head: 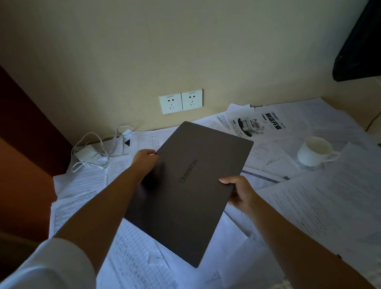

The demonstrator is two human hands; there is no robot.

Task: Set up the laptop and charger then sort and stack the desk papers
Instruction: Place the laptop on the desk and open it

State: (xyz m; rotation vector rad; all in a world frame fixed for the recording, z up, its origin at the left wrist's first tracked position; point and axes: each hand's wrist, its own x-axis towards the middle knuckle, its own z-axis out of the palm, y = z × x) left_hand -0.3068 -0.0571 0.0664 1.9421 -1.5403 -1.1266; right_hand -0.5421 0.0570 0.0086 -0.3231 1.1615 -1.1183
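A closed dark grey laptop (194, 188) is held tilted above the desk, one corner pointing toward the wall. My left hand (145, 161) grips its left edge. My right hand (238, 193) grips its right edge, thumb on the lid. A white charger (87, 154) with a tangled white cable lies at the desk's back left, on top of papers. Loose printed papers (334, 205) cover the whole desk, overlapping at all angles, and some lie under the laptop.
Two white wall sockets (181, 101) sit just above the desk's back edge. A white mug (315, 151) stands on the papers at the right. A flyer with bold black characters (257, 123) lies near the wall. A dark screen (365, 40) hangs at the upper right.
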